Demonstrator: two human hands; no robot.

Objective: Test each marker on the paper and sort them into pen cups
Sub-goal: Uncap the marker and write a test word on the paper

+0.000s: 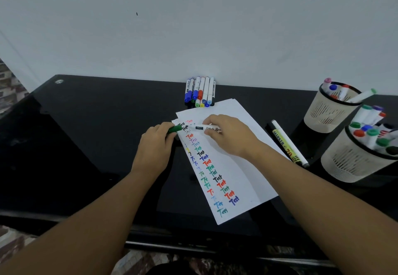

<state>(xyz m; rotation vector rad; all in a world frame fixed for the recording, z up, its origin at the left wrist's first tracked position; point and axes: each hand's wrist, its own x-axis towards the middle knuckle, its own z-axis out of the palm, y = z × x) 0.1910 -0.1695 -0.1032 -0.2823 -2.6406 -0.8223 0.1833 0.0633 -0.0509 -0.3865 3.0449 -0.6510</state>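
Over the upper end of the paper [228, 162] my right hand [231, 133] held a white marker [202, 128], its grip closed around the barrel and the uncapped tip pointing left, just above the sheet. My left hand [154, 145] was beside it at the paper's left edge, its grip closed on the green cap [174, 128], which sat a little apart from the tip. On the barrel I could read "White Boa", the rest being hidden under my fingers. The paper carried columns of the word "Test" in many colours. To the right, on the black bench [86, 134], lay a yellow-labelled pen [287, 143] marked "MARKER" and "70". Two pen cups [329, 113] full of markers stood at the far right, and a row of capped markers [200, 91] lay near the wall.
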